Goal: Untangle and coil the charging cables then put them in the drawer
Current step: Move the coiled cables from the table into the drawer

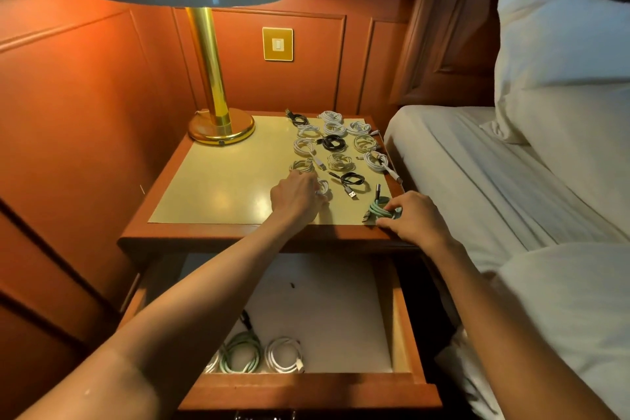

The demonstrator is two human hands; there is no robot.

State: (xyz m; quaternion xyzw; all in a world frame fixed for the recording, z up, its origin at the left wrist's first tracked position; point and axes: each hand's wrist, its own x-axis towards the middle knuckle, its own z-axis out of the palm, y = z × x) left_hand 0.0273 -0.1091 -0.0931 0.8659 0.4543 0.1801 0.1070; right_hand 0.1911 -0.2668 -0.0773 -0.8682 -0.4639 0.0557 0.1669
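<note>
Starting on the left: the left hand (300,196) is out over the desk (218,187), knuckles up, fingers draped over a white coil (323,186) that peeks out just beyond the fingertips. Whether they've closed on it I can't tell, because the hand hides it. More coiled cables (337,141) sit in rows farther out past those fingers. Across to the right, the green coil (381,210) lies at the desk's near edge. Thumb and forefinger of the right hand (417,218) pinch its right end, its length runs leftward from the fingertips, and plugs poke out the far side. The open drawer (399,317) waits below, back toward the wrists, with two coils (240,353) already inside. Right hand looks best placed to drop first.
</note>
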